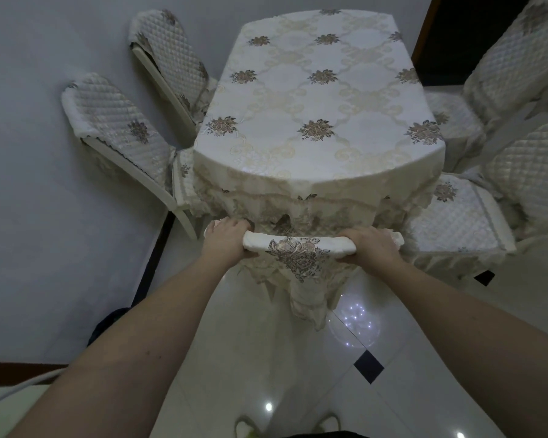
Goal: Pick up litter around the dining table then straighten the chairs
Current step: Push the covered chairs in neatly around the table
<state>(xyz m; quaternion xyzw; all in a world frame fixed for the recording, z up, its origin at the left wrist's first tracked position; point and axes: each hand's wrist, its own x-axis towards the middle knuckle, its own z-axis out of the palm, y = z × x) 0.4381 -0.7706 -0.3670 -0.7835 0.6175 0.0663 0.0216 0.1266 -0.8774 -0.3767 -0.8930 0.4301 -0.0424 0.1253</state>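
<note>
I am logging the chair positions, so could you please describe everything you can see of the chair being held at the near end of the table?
The near chair shows mostly its top rail, wrapped in a cream fabric cover with a brown embroidered flower and lace trim hanging down. It stands at the table's near end, backrest against the hanging tablecloth. The left hand and right hand grip the rail's two ends. Its seat and legs are hidden.

Single head cam, wide-angle, looking steeply down and forward: table (317, 99) fills upper centre, floor (266, 343) close below at bottom.
</note>
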